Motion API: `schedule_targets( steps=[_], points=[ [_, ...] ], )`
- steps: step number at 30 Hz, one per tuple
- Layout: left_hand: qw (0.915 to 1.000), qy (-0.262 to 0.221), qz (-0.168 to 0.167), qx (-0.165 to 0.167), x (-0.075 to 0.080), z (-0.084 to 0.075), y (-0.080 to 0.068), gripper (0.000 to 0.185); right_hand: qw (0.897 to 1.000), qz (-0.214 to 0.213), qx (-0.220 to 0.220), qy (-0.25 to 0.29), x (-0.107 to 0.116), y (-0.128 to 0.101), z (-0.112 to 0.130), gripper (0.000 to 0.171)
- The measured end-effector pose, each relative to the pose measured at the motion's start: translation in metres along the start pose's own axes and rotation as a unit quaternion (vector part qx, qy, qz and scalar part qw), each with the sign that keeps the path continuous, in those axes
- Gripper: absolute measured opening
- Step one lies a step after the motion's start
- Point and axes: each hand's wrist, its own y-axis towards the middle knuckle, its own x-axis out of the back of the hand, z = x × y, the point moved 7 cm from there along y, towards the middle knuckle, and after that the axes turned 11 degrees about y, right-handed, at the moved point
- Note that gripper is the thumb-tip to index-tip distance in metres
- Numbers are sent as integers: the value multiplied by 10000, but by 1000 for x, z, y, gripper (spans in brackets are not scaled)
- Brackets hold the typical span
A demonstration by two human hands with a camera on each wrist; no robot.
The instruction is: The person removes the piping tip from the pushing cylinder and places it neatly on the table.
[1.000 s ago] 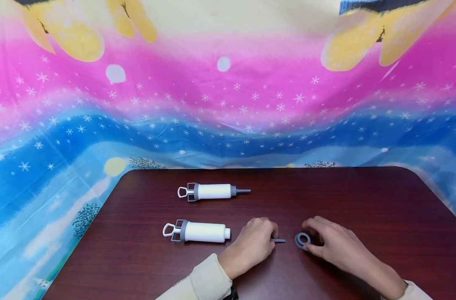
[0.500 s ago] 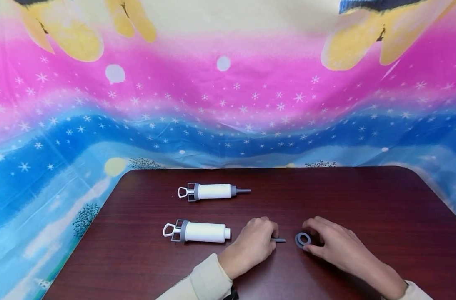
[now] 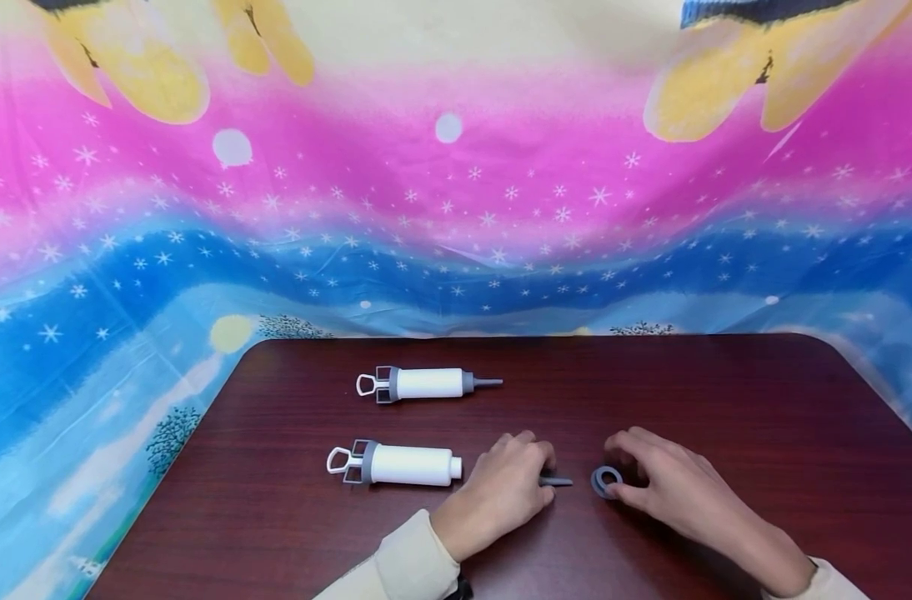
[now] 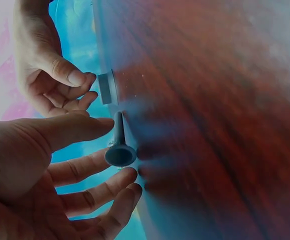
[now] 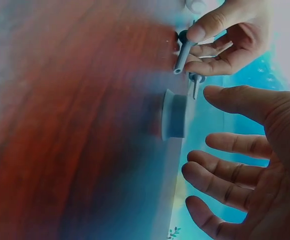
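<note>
The grey plastic funnel-ended nozzle point(image 3: 558, 482) lies on the red-brown wood-grain table point(image 3: 726, 400). Its thin tip points toward the grey plastic flanged ring point(image 3: 597, 483); the two parts are near each other but apart.

The left hand point(image 3: 495, 493) is positioned around the wide end of the nozzle. Its fingers are parted, with the thumb on one side; the left wrist view shows no firm pinch. Whether a fingertip touches the nozzle cannot be told. The right hand point(image 3: 673, 483) is beside the ring. Its fingers are spread, with a gap to the ring in the right wrist view.

Change: relative to the preceding head views, the left fingers stand slightly wider and more of the nozzle is exposed. This suggests a loosened or released hold; the parts remain unjoined.

Beyond the left hand lies a white plastic cylinder with a bare spout point(image 3: 411, 465). Farther back lies a similar white plastic cylinder with a fitted grey nozzle point(image 3: 429, 383). A pink-and-blue snowflake-printed cloth point(image 3: 501, 200) hangs behind the table.
</note>
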Motion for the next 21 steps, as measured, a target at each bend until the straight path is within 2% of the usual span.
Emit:
schedule_targets(
  steps=[8,13,21],
  points=[
    [9999,-108,39,33,12,6,-8,23,10000,61,-64,9,5,7,7,37],
    [9995,-285,35,101,23,14,-17,35,9999,-59,131,-14,8,11,13,43],
    [9990,-382,-46,247,37,34,-33,37,9982,-390,442,-113,14,17,30,40]
  ],
)
